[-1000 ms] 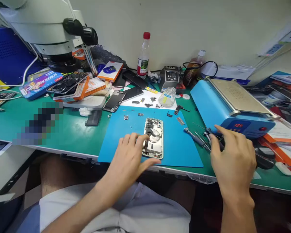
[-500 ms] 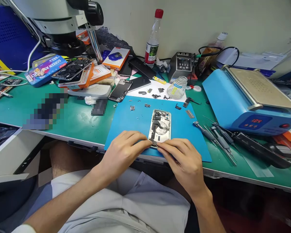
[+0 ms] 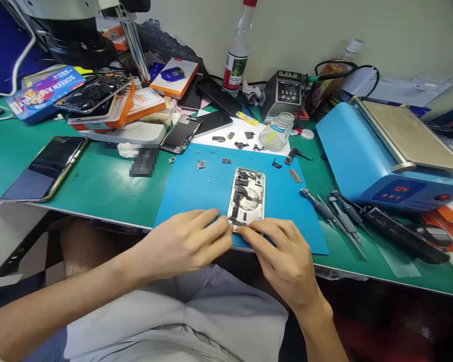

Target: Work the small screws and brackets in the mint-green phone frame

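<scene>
1. Holding the near end of the open phone point(image 3: 246, 198), both hands meet at its bottom edge on the blue mat point(image 3: 196, 191).
2. The left hand point(image 3: 181, 244) comes in from the left. Its fingers point(image 3: 211, 221) are stretched out, close together, and they touch the phone's near left corner.
3. The right hand point(image 3: 287, 256) comes in from the right. Its fingers point(image 3: 249, 232) are pinched narrow at the phone's near edge. I cannot tell if a tiny part sits between them.
4. The phone lies flat with its back shell down and its insides showing. It sits in the middle of the mat, near the front of the green desk point(image 3: 109, 186).
5. To do this step well, I think the left hand should press the phone still so it cannot slide. The right hand should move slowly and gently, because the parts inside look small and thin.
6. Little screws and parts point(image 3: 226, 161) lie on the mat just past the phone. It is best not to bump them.
7. The screwdrivers point(image 3: 335, 213) lie to the right, apart from both hands.
8. A blue heating machine point(image 3: 385, 156) stands at the far right. A glass jar point(image 3: 277, 131) stands at the far edge of the mat.
</scene>
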The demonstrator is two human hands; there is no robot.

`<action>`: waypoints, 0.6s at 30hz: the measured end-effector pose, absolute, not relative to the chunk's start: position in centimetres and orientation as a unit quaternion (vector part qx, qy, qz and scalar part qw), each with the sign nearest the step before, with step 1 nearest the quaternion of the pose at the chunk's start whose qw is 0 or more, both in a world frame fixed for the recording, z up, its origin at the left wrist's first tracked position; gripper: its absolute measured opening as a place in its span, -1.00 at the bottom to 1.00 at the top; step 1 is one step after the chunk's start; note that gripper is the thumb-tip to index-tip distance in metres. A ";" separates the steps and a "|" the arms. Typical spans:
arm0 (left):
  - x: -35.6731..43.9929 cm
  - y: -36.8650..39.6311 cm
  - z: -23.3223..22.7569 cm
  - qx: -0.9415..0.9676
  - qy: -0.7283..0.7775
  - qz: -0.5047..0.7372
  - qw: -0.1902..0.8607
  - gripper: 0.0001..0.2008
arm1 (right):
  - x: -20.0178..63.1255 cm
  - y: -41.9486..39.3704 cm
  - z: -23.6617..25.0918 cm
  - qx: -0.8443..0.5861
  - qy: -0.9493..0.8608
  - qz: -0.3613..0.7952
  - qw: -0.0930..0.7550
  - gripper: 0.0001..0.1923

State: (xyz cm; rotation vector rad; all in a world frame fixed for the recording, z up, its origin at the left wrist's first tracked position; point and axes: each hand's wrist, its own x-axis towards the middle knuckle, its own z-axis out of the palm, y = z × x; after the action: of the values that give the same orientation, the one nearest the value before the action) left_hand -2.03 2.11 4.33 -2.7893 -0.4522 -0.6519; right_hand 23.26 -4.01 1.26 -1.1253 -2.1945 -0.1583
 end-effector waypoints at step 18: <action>7.3 0.3 2.3 -0.849 -0.466 -0.249 -0.007 -0.30 | 33.1 -0.9 3.9 -0.662 -0.668 -0.128 0.316 -0.80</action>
State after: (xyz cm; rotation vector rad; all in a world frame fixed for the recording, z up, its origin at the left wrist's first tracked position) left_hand 7.28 0.27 2.33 -2.6792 -1.4712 -0.7855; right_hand 33.10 -0.93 3.88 -1.7425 -1.7598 -0.3362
